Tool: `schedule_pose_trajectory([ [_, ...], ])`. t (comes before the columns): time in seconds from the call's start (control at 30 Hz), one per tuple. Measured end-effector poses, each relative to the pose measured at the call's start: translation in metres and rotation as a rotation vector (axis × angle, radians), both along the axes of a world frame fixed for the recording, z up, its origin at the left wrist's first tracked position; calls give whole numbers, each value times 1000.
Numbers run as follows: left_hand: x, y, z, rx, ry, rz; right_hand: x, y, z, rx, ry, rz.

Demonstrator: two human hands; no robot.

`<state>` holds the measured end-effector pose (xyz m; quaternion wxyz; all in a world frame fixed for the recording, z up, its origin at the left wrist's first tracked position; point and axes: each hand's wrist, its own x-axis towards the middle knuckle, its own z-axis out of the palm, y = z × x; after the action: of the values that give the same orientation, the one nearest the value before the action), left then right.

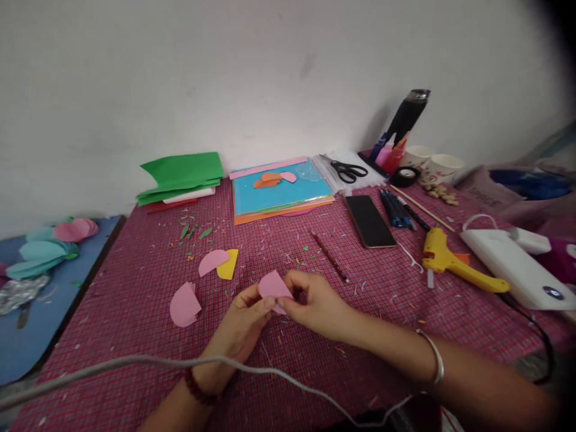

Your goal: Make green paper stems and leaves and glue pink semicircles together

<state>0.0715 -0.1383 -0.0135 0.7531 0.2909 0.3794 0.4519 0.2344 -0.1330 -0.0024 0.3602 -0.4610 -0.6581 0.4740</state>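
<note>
A folded pink paper piece (275, 284) is held up just above the checked tablecloth. My left hand (245, 318) pinches its left side between thumb and fingers. On its right edge my right hand (315, 300) has closed too, thumb in front and fingers behind. To the left lies a small stack of pink paper half circles (183, 305). Beyond it, another pink half circle (213, 262) partly covers a yellow paper piece (228, 265). A pencil (330, 258) rests past my right hand.
A white cable (234, 362) crosses in front of my wrists. Rightward are a phone (369, 221), a yellow glue gun (454, 264) and a white power bank (513, 267). Scissors (345, 170), coloured sheets (279, 195) and green paper (184, 174) lie along the wall.
</note>
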Motion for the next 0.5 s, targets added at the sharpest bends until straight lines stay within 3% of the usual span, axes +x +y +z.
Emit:
schedule_pose_trajectory([
  [0.2, -11, 5, 7, 115, 161, 16, 3, -2, -2, 9, -75, -11],
  [0.5, -11, 8, 0, 169, 257, -77, 9, -5, 3, -28, 0, 3],
])
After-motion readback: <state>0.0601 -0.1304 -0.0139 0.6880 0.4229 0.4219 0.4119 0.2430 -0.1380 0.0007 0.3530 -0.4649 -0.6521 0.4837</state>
